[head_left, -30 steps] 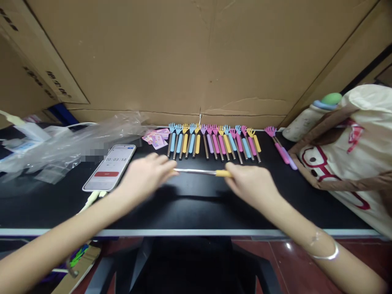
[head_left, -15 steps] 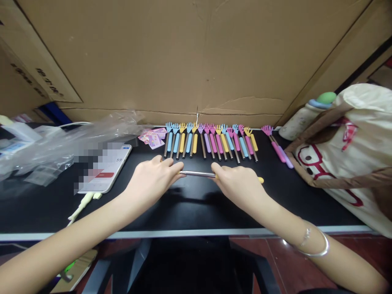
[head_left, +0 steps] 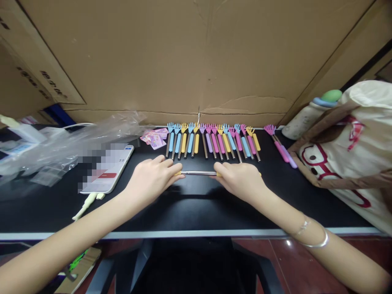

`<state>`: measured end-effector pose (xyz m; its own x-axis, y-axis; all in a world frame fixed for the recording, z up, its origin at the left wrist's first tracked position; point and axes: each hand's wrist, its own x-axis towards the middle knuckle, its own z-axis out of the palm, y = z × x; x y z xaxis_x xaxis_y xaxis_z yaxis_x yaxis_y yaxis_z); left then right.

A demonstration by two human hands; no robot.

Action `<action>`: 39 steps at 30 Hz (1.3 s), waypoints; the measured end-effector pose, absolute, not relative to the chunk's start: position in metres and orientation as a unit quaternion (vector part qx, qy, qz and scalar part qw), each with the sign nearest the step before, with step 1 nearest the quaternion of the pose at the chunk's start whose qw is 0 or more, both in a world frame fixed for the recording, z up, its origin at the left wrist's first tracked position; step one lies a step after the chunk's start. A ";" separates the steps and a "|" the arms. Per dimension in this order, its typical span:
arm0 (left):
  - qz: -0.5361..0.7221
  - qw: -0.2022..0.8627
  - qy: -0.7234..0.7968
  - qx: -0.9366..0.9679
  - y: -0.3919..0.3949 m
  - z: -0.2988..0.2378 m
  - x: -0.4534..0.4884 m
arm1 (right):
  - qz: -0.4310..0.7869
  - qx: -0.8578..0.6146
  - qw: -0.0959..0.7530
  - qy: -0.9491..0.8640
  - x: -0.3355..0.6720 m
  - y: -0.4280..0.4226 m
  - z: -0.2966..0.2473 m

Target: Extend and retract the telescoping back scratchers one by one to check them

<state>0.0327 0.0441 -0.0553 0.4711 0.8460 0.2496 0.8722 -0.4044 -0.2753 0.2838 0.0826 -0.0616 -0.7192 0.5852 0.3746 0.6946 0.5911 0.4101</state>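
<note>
A back scratcher (head_left: 200, 173) with a metal rod and yellow ends is held level above the black desk. My left hand (head_left: 154, 175) is closed around one end, hiding most of it. Around the yellow handle at the other end, my right hand (head_left: 240, 176) is closed, with a bare stretch of rod between the two hands. Beyond them lies a row of back scratchers (head_left: 211, 141) in blue, yellow, purple and pink, claws facing the back. Two more back scratchers, a pink one (head_left: 279, 149) and a purple one, lie apart to the right.
A charging phone (head_left: 112, 171) and crumpled clear plastic bags (head_left: 92, 134) lie at left. Small printed cards (head_left: 155, 139) sit beside the row. A cream bag (head_left: 346, 159) and a bottle (head_left: 303, 118) stand at right. Cardboard (head_left: 183, 61) rises behind the desk (head_left: 190, 214).
Both hands keep their grip on the back scratcher, almost in place. The gap between them looks slightly wider. The whole view has shifted a little.
</note>
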 end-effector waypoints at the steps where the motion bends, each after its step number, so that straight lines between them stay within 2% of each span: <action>1: -0.046 0.214 -0.496 -0.840 0.042 -0.055 0.030 | -0.291 -0.341 0.122 -0.886 0.289 0.085 -0.062; 6: -0.069 0.343 -0.431 -0.832 0.028 -0.052 -0.008 | -0.338 -0.280 0.154 -0.885 0.334 0.092 -0.058; 10: -0.039 0.487 -0.394 -0.779 0.026 -0.044 -0.075 | -0.388 -0.315 0.129 -0.856 0.396 0.104 -0.060; 13: -0.009 0.534 -0.390 -0.750 0.029 -0.041 -0.119 | -0.384 -0.363 0.083 -0.845 0.433 0.115 -0.063; 18: -0.023 0.555 -0.354 -0.752 0.039 -0.043 -0.138 | -0.350 -0.402 0.071 -0.843 0.447 0.123 -0.057; 23: -0.026 0.558 -0.347 -0.753 0.042 -0.042 -0.136 | -0.409 -0.333 0.108 -0.843 0.444 0.125 -0.052; 26: -0.026 0.551 -0.345 -0.759 0.041 -0.043 -0.138 | -0.437 -0.313 0.103 -0.837 0.447 0.126 -0.053; 31: -0.018 0.507 -0.372 -0.777 0.041 -0.050 -0.136 | -0.394 -0.360 0.060 -0.844 0.444 0.123 -0.057; 35: -0.031 0.474 -0.381 -0.793 0.041 -0.055 -0.124 | -0.348 -0.344 0.084 -0.868 0.423 0.116 -0.064; 39: -0.026 0.485 -0.370 -0.792 0.044 -0.056 -0.111 | -0.349 -0.285 0.103 -0.887 0.404 0.115 -0.070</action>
<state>-0.1113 0.0439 -0.0556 0.7254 0.5609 0.3989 0.6106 -0.2569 -0.7491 0.4040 0.1147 -0.0701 -0.8169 0.4332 0.3807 0.5765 0.5945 0.5606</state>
